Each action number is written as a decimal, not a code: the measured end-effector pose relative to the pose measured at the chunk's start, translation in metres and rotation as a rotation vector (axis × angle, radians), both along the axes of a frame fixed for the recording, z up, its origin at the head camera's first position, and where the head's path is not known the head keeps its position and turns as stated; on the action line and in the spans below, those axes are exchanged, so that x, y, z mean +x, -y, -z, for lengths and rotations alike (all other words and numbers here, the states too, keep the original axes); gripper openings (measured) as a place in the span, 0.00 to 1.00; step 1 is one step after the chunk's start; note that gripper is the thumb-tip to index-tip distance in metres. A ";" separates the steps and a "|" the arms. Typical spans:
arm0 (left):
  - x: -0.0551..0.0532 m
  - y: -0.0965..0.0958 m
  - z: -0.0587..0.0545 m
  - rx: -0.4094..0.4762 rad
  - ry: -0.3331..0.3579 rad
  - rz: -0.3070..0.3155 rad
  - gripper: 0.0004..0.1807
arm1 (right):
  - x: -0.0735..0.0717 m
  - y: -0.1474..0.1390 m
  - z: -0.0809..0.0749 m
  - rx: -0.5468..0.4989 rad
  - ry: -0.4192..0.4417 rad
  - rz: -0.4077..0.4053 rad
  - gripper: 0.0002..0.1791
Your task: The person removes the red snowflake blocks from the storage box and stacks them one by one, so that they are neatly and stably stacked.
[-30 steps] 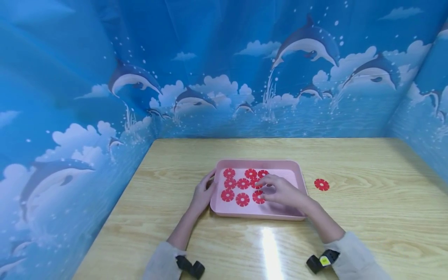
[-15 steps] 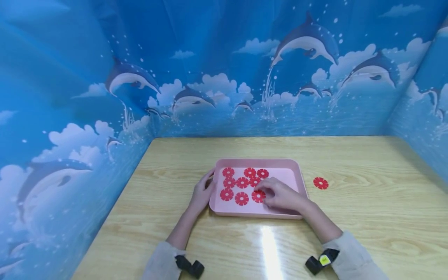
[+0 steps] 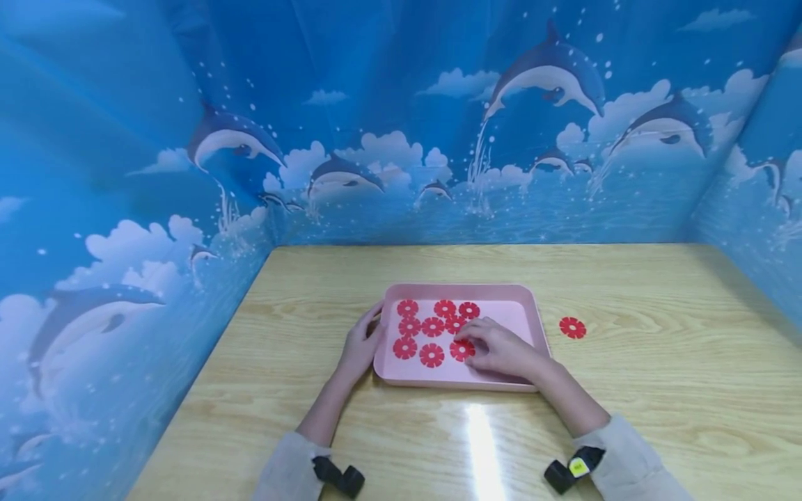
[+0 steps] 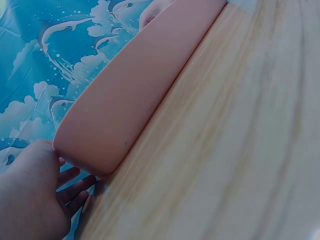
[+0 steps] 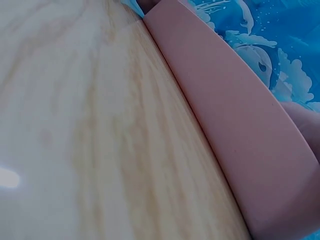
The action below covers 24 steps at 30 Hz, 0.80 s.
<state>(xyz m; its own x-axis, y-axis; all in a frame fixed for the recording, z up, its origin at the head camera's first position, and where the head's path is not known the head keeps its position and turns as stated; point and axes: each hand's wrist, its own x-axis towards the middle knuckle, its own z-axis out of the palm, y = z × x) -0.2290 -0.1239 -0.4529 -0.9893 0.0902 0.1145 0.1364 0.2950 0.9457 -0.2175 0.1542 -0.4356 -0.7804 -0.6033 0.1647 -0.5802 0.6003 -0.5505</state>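
Note:
A pink tray (image 3: pixel 460 383) lies on the table with several red notched interlocking discs (image 3: pixel 432 327) inside, mostly on its left and middle. My left hand (image 3: pixel 360 348) rests against the tray's left end, fingers fairly straight along the outer wall and thumb at the rim; the left wrist view shows the left hand (image 4: pixel 30 192) at the tray's corner. Inside the tray, my right hand (image 3: pixel 504 349) has index finger and thumb at the edges of one red disc (image 3: pixel 462 350), pinching it. The near wall hides most of the right hand (image 5: pixel 306 125) in the right wrist view.
Another red disc (image 3: pixel 573 328) lies on the wooden table (image 3: pixel 651 376), right of the tray. A blue dolphin backdrop (image 3: pixel 376 209) stands along the table's back and sides.
My right hand's fingers have come down and drawn together at the disc nearest the tray's right front, then stayed almost still. My left hand stays on the tray's left end.

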 end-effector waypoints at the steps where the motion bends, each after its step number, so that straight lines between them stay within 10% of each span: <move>1: 0.000 0.000 0.000 -0.001 0.001 -0.003 0.24 | 0.000 0.000 0.000 0.001 -0.004 0.000 0.20; 15: 0.001 -0.001 -0.003 0.002 -0.019 0.009 0.24 | 0.003 -0.004 -0.006 -0.001 -0.022 0.058 0.21; 24: 0.017 -0.005 -0.027 -0.004 -0.037 0.022 0.23 | 0.007 -0.016 -0.023 -0.054 -0.022 0.088 0.23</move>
